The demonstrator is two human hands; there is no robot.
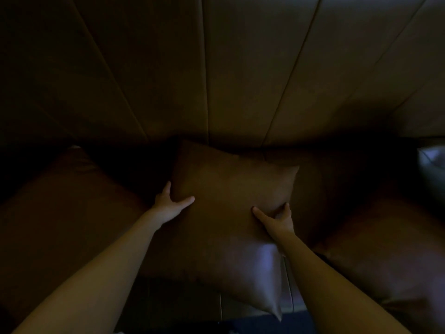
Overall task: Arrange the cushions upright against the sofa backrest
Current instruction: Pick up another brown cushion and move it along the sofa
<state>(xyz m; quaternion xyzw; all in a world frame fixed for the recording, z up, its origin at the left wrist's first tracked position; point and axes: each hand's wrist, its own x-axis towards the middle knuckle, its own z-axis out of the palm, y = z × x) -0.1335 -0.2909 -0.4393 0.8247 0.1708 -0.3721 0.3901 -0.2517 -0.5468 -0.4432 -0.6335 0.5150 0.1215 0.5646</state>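
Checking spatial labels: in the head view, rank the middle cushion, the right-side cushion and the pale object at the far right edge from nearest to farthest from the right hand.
1. Middle cushion: in the right hand grip.
2. Right-side cushion: just right.
3. Pale object: far right edge.

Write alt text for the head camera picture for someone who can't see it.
Two bare hands grip a brown cushion at its sides, the left hand on its left edge and the right hand on its right, in front of a padded sofa backrest. The scene is very dim.

Left cushion (pixel 60 213) lost in shadow
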